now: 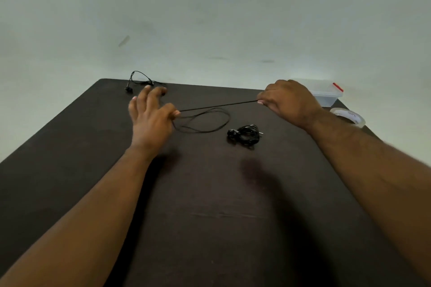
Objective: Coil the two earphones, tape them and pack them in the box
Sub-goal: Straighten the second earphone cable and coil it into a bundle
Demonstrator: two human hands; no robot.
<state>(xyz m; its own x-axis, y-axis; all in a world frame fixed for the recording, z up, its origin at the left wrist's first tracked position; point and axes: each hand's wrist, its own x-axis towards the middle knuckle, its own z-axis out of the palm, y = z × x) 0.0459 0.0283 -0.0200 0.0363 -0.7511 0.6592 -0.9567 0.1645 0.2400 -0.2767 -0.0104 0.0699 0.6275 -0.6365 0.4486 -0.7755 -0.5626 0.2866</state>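
I'm stretching the loose earphone cable (217, 106) taut across the middle of the dark table (70, 158), with a slack loop of it sagging onto the tabletop below the tight run. My left hand (151, 121) is pinching the cable between thumb and forefinger while the other fingers are fanning out straight; my right hand (289, 100) is curling round the far end and gripping it. The earbud end (140, 80) is lying near the table's far left edge. To coil well, I reckon I should be keeping gentle tension and laying even loops, not yanking. Just beside the loop, the other earphone (245, 134) is already sitting bundled. Out by my right wrist, the tape roll (348, 116) is waiting, and the clear box (324, 92) is standing behind my right hand.
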